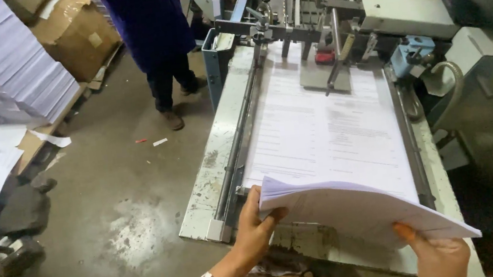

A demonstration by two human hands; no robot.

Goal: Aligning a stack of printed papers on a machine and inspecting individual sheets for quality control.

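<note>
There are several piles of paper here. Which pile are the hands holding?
The bent pile at the table's near end: left hand and right hand grip it. The tall stacks far left stand untouched.

The counter [214,178] in front of me is the feed bed of a paper machine, pale metal, chipped and stained along its left edge. A stack of printed sheets [319,131] lies flat on it, filling most of its width. Just left of the stack a dark guide rail [245,134] runs the counter's length. At the stack's far end a grey plate [324,78] rests on the paper, or perhaps hovers just above.
</note>
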